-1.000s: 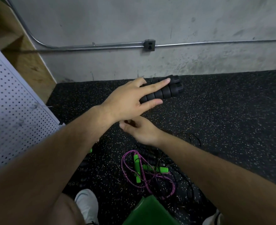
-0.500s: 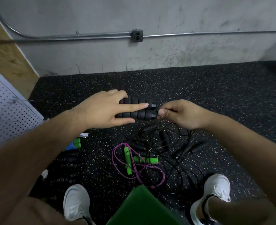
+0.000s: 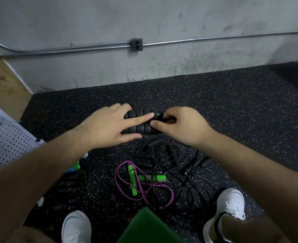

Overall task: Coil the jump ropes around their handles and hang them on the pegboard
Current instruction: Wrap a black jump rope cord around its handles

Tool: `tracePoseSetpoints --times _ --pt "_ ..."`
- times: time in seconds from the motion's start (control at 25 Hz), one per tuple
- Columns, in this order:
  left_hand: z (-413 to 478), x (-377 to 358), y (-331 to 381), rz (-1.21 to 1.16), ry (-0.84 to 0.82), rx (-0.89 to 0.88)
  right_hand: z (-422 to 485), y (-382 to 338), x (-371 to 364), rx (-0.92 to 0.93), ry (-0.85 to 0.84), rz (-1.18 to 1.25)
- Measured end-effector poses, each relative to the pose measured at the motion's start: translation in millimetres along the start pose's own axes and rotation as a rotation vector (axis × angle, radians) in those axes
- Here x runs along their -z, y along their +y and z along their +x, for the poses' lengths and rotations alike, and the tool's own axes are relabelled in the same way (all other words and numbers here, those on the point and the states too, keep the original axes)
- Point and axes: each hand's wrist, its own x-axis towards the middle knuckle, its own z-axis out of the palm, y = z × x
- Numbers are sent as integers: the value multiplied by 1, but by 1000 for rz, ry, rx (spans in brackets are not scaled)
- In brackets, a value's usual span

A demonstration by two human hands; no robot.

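Handles [image 3: 141,122]: black, ribbed, paired.

Left hand [image 3: 108,128] gripping paired black handles [image 3: 141,122], right hand [image 3: 181,126] pinching cord at their end — tangled ropes [image 3: 162,169] below

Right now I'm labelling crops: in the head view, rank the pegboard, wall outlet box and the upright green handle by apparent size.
1. pegboard, cut off by the frame
2. green handle
3. outlet box, farther away, so its rank is unsure
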Motion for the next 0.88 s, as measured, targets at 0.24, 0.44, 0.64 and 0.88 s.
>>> tracePoseSetpoints --times 0.24,0.44,0.64,0.88 --pt "1 -7 2 -9 -35 96 -1 -4 -5 244 118 -245" --pt "-2 -9 -3 21 18 91 -7 -5 16 433 34 -270" --pt "-3 0 14 37 72 -39 4 3 35 337 -26 23" --pt "2 19 35 55 244 -55 15 24 21 37 -152 656"
